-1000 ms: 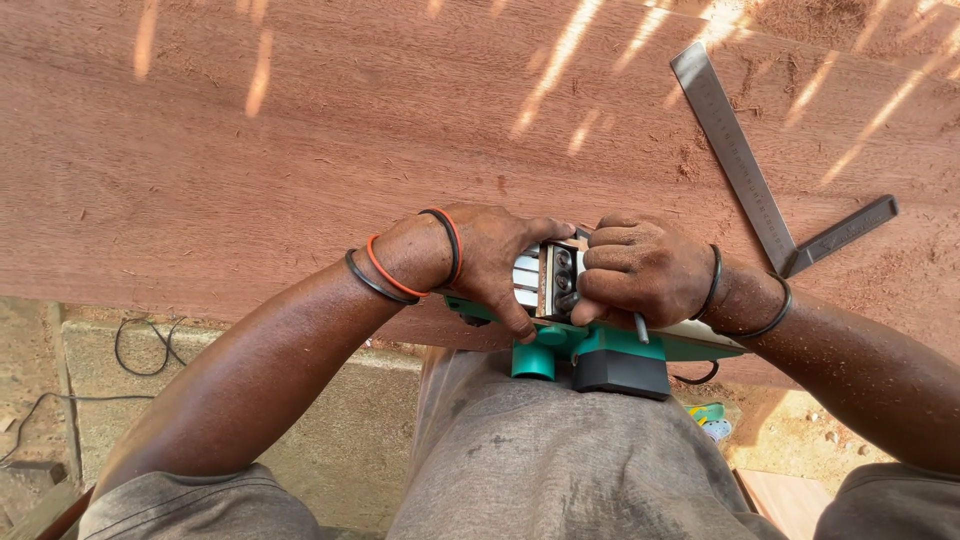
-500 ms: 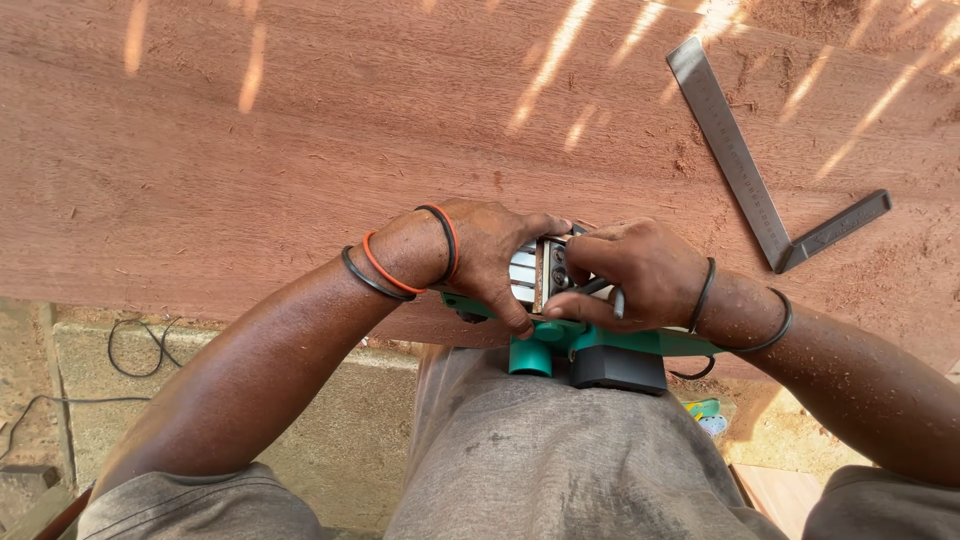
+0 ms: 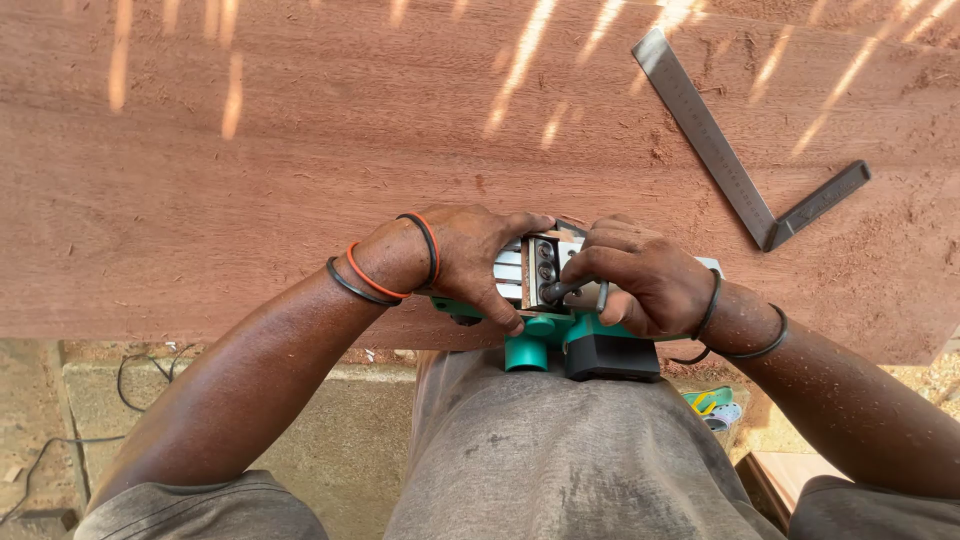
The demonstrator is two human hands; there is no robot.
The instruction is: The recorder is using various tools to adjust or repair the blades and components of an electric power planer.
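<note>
A green power planer (image 3: 560,320) lay upturned at the near edge of a broad reddish plank (image 3: 300,150), sun-streaked and dusty; the left hand (image 3: 470,255) gripped its body while the right hand (image 3: 640,275) pinched a small tool (image 3: 570,292) against its blade drum. A steel square (image 3: 730,150) rested nearby.

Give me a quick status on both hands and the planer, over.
Left hand grips the upturned green electric planer. Right hand holds a small tool at its blade drum. Planer sits at the wooden board's near edge. Metal square lies apart.
</note>
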